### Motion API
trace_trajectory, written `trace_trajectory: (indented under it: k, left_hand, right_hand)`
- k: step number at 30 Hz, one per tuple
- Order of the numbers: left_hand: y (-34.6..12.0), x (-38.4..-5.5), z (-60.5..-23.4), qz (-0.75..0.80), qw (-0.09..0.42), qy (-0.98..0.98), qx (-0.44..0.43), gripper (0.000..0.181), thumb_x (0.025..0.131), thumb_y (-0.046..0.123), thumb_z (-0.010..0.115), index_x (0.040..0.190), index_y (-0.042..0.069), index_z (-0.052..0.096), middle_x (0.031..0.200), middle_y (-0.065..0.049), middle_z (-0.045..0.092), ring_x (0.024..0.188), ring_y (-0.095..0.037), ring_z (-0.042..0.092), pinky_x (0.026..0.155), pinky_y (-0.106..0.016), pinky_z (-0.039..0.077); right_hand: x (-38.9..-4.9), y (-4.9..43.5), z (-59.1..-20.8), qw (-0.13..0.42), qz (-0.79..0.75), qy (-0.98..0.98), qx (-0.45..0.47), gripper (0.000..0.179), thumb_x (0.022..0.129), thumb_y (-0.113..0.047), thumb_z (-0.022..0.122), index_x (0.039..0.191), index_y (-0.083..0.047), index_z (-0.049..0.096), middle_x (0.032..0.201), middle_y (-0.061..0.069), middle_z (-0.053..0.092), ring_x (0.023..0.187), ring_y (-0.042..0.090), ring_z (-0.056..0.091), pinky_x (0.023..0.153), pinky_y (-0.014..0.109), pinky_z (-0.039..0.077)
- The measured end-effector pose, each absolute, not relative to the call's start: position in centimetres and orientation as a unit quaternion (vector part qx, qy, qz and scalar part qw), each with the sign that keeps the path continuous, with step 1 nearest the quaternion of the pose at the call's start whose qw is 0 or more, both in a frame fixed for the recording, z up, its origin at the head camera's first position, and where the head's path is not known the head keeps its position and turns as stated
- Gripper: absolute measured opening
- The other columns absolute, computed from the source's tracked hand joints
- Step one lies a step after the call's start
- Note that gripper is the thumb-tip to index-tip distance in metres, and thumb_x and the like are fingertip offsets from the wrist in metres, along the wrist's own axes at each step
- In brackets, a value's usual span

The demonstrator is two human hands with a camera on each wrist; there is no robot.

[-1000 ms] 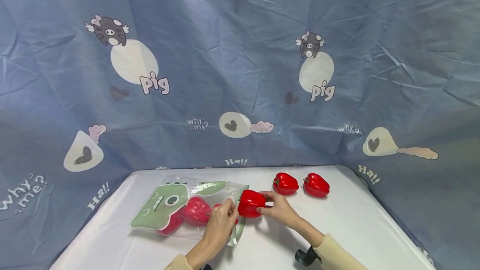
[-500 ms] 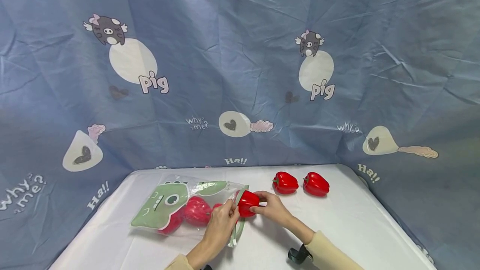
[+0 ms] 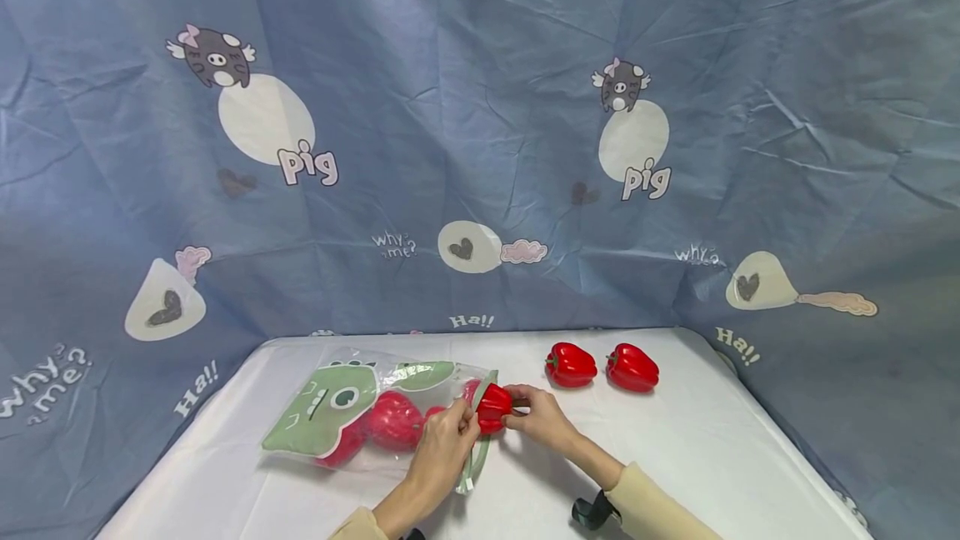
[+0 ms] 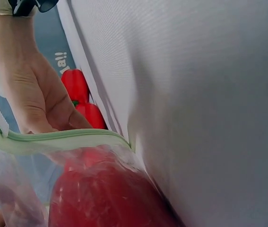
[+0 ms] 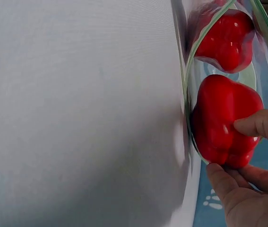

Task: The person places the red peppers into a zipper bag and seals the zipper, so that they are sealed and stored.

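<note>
A clear zip bag (image 3: 408, 372) with a green dinosaur print lies on the white table, its mouth facing right and several red bell peppers inside. My left hand (image 3: 442, 444) pinches the green zip edge of the mouth. My right hand (image 3: 543, 417) grips a red bell pepper (image 3: 491, 408) that is partly inside the opening. In the right wrist view, thumb and fingers hold this pepper (image 5: 226, 120) at its end, with another bell pepper (image 5: 228, 40) deeper in the bag. In the left wrist view, the green zip strip (image 4: 63, 137) crosses in front of my right hand (image 4: 39, 94).
Two more red bell peppers, one (image 3: 572, 365) and another (image 3: 632, 368), lie side by side at the back right of the table (image 3: 675, 457). A blue cloth (image 3: 480, 148) with pig prints hangs behind the table.
My right hand has moved left, pushing the bell pepper from outside the bag's mouth partly into it. My left hand stays on the bag's edge.
</note>
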State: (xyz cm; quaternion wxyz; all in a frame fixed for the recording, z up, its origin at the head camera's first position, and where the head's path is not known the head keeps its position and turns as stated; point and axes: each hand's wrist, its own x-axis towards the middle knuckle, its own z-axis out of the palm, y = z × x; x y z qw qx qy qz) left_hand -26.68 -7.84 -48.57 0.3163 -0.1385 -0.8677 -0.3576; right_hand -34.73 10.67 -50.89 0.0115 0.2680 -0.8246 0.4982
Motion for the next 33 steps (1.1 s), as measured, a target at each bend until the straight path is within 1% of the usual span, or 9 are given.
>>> trace_trajectory:
  k: [5,10,14,19,23,27,33]
  left_hand:
    - [-7.8,-26.7,-48.6,-0.351,0.323,-0.868,-0.140,0.021,0.077,0.001,0.069,0.072,0.015,0.055,0.057,0.013,0.050,0.054,0.004,0.038,0.047,-0.013,0.033]
    - [-7.8,-26.7,-48.7,-0.353,0.323,-0.866,-0.145,0.019,0.078,0.001,0.069,0.073,0.014,0.056,0.058,0.012,0.053,0.053,0.005,0.039,0.046,-0.012,0.034]
    - [-7.8,-26.7,-48.8,-0.356,0.320,-0.866,-0.145,0.020,0.079,0.002,0.070,0.073,0.014,0.055,0.058,0.011,0.053,0.053,0.005,0.039,0.046,-0.012,0.034]
    - [-7.8,-26.7,-48.7,-0.348,0.326,-0.867,-0.144,0.021,0.078,0.002,0.070,0.072,0.015,0.054,0.058,0.012,0.052,0.054,0.005,0.039,0.046,-0.012,0.034]
    - [-7.8,-26.7,-48.7,-0.349,0.326,-0.868,-0.139,0.022,0.078,0.002,0.070,0.072,0.015,0.053,0.058,0.012,0.051,0.054,0.005,0.039,0.046,-0.013,0.033]
    - [-7.8,-26.7,-48.7,-0.349,0.325,-0.868,-0.135,0.021,0.077,0.002,0.069,0.072,0.015,0.054,0.058,0.012,0.051,0.054,0.005,0.039,0.046,-0.013,0.033]
    - [-7.7,-26.6,-48.8,-0.347,0.320,-0.871,-0.135,0.019,0.078,0.002,0.069,0.073,0.015,0.056,0.059,0.011,0.053,0.054,0.005,0.040,0.046,-0.013,0.035]
  right_hand:
    - [-35.1,10.3,-51.0,0.021,0.488,-0.829,0.271,0.045,0.079,-0.011,0.075,0.119,0.006,0.060,0.107,0.019,0.069,0.096,0.032,0.069,0.081,0.033,0.056]
    - [-35.5,9.9,-51.2,0.034,0.475,-0.841,0.257,0.046,0.078,-0.016,0.078,0.118,0.002,0.063,0.103,0.015,0.071,0.089,0.026,0.070,0.077,0.029,0.055]
    - [-35.5,9.5,-51.4,0.036,0.489,-0.835,0.250,0.043,0.077,-0.013,0.078,0.114,0.004,0.064,0.101,0.016,0.071,0.087,0.027,0.070,0.073,0.025,0.055]
    - [-35.5,8.9,-51.6,0.046,0.491,-0.830,0.259,0.039,0.078,-0.011,0.078,0.111,0.005,0.065,0.100,0.017,0.071,0.087,0.028,0.071,0.072,0.024,0.055]
    - [-35.7,8.5,-51.6,0.060,0.491,-0.831,0.254,0.037,0.078,-0.010,0.077,0.110,0.005,0.066,0.097,0.016,0.072,0.084,0.025,0.071,0.072,0.023,0.055]
    - [-35.8,8.3,-51.6,0.058,0.501,-0.829,0.243,0.035,0.078,-0.008,0.077,0.109,0.005,0.067,0.096,0.016,0.072,0.083,0.024,0.071,0.071,0.019,0.053]
    - [-35.5,8.2,-51.7,0.053,0.497,-0.832,0.239,0.035,0.077,-0.008,0.078,0.108,0.005,0.067,0.095,0.015,0.072,0.081,0.022,0.071,0.069,0.018,0.052]
